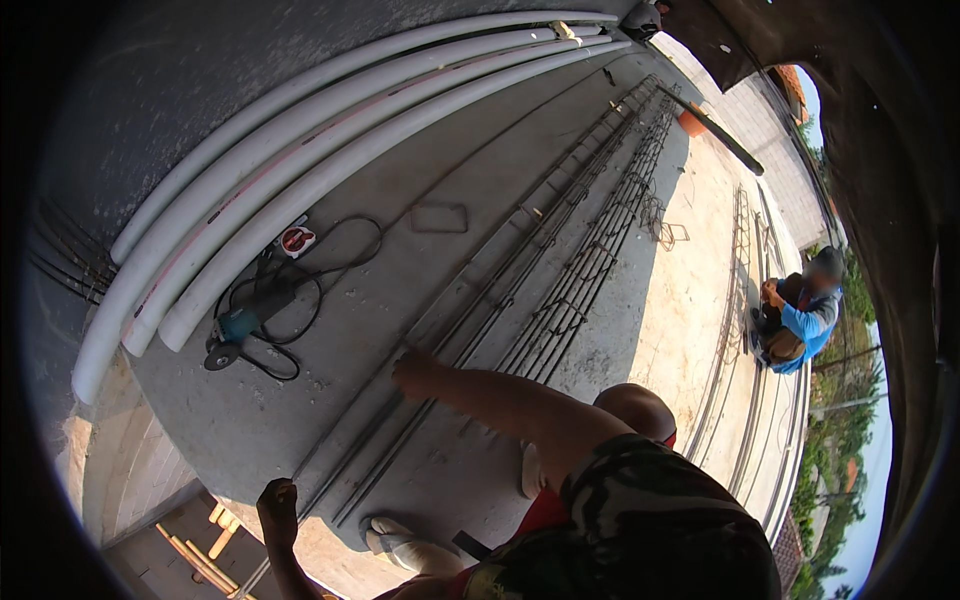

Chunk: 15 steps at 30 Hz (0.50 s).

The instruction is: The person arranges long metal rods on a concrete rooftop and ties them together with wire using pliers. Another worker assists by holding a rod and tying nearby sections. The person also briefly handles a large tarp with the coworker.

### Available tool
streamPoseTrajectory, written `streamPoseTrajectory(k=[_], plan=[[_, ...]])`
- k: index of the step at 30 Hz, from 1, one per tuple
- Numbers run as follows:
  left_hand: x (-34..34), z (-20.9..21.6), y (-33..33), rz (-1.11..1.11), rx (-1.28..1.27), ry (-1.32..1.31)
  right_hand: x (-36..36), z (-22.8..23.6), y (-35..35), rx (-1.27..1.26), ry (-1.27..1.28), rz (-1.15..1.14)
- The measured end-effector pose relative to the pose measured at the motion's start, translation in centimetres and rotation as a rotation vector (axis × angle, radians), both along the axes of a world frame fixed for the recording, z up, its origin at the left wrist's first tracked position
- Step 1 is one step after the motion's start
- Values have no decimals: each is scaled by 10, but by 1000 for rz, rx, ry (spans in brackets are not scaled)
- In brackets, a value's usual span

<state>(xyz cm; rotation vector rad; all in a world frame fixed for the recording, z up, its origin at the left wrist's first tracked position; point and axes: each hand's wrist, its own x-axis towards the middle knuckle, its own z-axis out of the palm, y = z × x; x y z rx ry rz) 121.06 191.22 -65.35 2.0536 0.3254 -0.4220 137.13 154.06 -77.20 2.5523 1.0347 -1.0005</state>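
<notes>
Long steel reinforcing rods [355, 490] lie side by side on the grey concrete, running from near my feet toward the far end. My right hand [418, 378] reaches across them, its fingers closed on one thin rod [345, 425]. By that rod's near end is my left hand [277, 500], closed like a fist; what it holds, if anything, is hidden. Past my right forearm stretch long cages of tied rebar [570, 290], with square stirrups along them. A loose rectangular stirrup [440, 217] lies left of the cages.
A teal angle grinder [238, 325] with a looped black cable and a red-and-white round object [297, 240] lie to the left. White pipes [290, 140] line the wall. At right, a co-worker in blue [810, 315] squats by more rebar. An orange bucket [691, 121] stands far off.
</notes>
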Motion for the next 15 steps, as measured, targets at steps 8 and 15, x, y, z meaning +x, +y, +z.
streamPoseTrajectory(k=[8,15], plan=[[29,21,16,-100,69,-55,-2,26,8,101,54,-85],[110,40,-9,-232,74,-80,8,54,4,286,219,-263]])
